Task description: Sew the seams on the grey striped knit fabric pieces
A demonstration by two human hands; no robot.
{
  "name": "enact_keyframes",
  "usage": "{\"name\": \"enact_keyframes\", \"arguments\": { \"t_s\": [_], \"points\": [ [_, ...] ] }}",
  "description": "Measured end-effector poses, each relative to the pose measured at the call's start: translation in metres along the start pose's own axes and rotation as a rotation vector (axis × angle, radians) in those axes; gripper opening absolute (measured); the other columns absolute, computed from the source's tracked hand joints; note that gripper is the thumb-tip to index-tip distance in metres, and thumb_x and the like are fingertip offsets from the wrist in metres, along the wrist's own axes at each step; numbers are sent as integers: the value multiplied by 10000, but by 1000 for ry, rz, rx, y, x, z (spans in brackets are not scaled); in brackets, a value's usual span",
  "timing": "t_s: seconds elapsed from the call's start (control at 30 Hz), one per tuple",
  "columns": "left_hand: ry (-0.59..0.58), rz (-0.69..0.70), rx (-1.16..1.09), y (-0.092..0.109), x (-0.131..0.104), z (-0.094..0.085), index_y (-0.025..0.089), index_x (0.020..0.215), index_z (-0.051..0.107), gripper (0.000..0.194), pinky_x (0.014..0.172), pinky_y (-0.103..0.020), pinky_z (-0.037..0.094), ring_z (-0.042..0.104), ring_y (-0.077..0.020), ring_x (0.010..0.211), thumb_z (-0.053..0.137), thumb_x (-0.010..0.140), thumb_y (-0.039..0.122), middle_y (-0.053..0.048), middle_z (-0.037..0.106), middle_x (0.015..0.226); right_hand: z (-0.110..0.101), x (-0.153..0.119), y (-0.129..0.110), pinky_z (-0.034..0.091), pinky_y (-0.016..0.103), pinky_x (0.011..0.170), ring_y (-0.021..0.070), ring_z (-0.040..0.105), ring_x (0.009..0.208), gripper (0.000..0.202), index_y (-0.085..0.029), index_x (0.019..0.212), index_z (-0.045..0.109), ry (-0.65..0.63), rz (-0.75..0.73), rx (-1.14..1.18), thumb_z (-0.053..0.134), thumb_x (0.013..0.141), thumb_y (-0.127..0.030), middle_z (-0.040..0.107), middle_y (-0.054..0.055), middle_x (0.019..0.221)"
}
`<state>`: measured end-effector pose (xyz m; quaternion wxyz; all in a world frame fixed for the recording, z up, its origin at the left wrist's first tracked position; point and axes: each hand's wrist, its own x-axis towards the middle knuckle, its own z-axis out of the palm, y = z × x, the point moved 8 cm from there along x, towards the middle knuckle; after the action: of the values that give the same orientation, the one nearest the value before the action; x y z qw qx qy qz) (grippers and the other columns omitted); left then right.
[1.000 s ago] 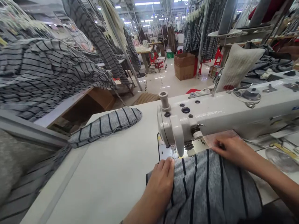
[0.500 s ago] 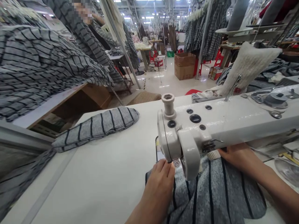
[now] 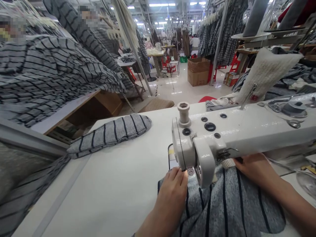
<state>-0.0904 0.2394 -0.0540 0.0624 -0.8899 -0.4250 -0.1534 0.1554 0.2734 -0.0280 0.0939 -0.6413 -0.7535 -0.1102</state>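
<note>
Grey knit fabric with dark stripes lies under the head of a white sewing machine. My left hand is left of the needle area, its fingers held together and closed on the fabric's edge. A small light shines by its fingertips. My right hand reaches beneath the machine's arm at the fabric's far right part, beside a white ribbed knob. Its fingertips are mostly hidden behind the machine, so their grip does not show.
A folded striped piece lies on the white tabletop at left. Beyond it, striped fabric is heaped on another table. A cardboard box stands on the floor ahead. Thread cones rise at upper right.
The view has shifted slightly, so the machine and table appear a little further right and lower. Both hands keep about the same places on the fabric.
</note>
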Motion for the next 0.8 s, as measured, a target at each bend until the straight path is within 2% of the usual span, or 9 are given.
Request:
{"name": "enact_keyframes", "arguments": {
  "t_s": [0.13, 0.23, 0.43, 0.8],
  "points": [
    [23, 52, 31, 2, 1, -4, 96, 1109, 611, 358, 799, -391, 559, 635, -246, 904, 426, 820, -6, -126, 685, 1008, -2, 2, -1, 420, 320, 624, 237, 631, 660, 285, -201, 742, 693, 11, 20, 5, 508, 896, -355, 675, 74, 678],
    [18, 72, 57, 2, 2, -7, 76, 1114, 616, 350, 773, -380, 567, 638, -254, 905, 443, 817, 6, -143, 688, 1033, -4, 2, -2, 404, 307, 610, 223, 623, 650, 284, -204, 757, 689, 12, 18, 32, 500, 907, -354, 670, 66, 683],
    [-43, 38, 49, -1, 6, -4, 128, 1094, 636, 338, 773, -355, 563, 642, -241, 903, 481, 812, 21, -109, 697, 1009, -1, 0, -1, 387, 310, 610, 223, 612, 652, 275, -212, 778, 689, 21, 17, 45, 493, 911, -351, 664, 68, 699],
    [-28, 44, 34, -2, 7, -5, 129, 1067, 650, 351, 762, -369, 562, 635, -245, 905, 444, 815, -1, -120, 698, 1008, 1, 0, 0, 418, 322, 627, 241, 621, 696, 292, -218, 820, 704, 7, 39, 56, 474, 919, -367, 676, 82, 745]
  ]
}}
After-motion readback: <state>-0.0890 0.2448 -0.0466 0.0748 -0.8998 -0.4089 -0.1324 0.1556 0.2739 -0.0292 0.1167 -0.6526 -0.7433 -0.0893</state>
